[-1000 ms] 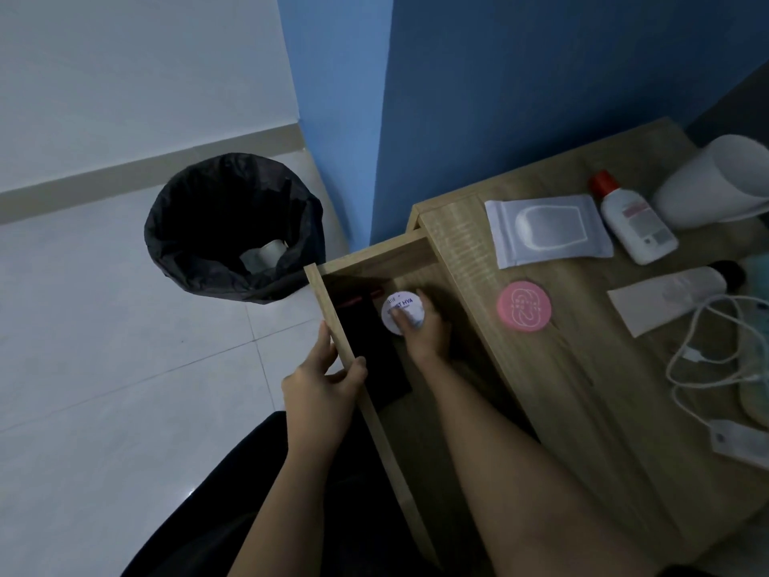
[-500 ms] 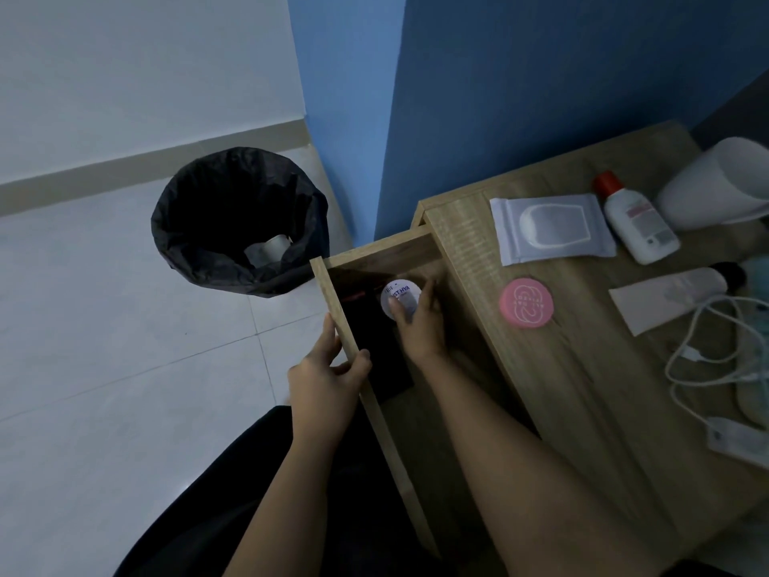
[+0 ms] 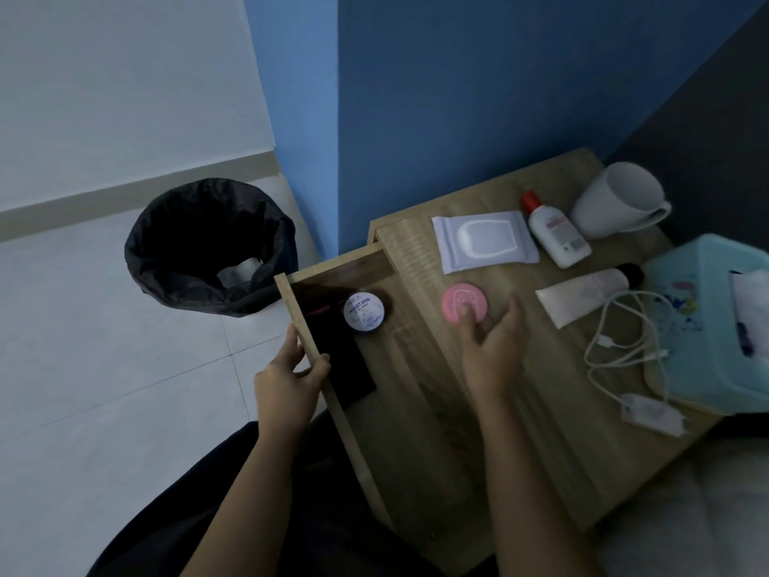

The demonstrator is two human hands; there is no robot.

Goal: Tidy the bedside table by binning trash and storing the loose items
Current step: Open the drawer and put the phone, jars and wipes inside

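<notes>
The wooden bedside table has its drawer pulled out to the left. A round white-lidded jar lies inside the drawer near its far end, beside a dark flat item. My left hand grips the drawer's front panel. My right hand is over the tabletop, fingers spread, fingertips touching the round pink compact. It grips nothing. Further back lie a white wipes pack, a small red-capped bottle and a white tube.
A black-lined bin with some paper inside stands on the tiled floor left of the table. A white mug lies on its side at the back. A white charger cable and a teal tissue box sit at the right.
My right hand let go of the white-lidded jar in the drawer and moved right, onto the pink compact. The left hand stays on the drawer front. The view shifted right.
</notes>
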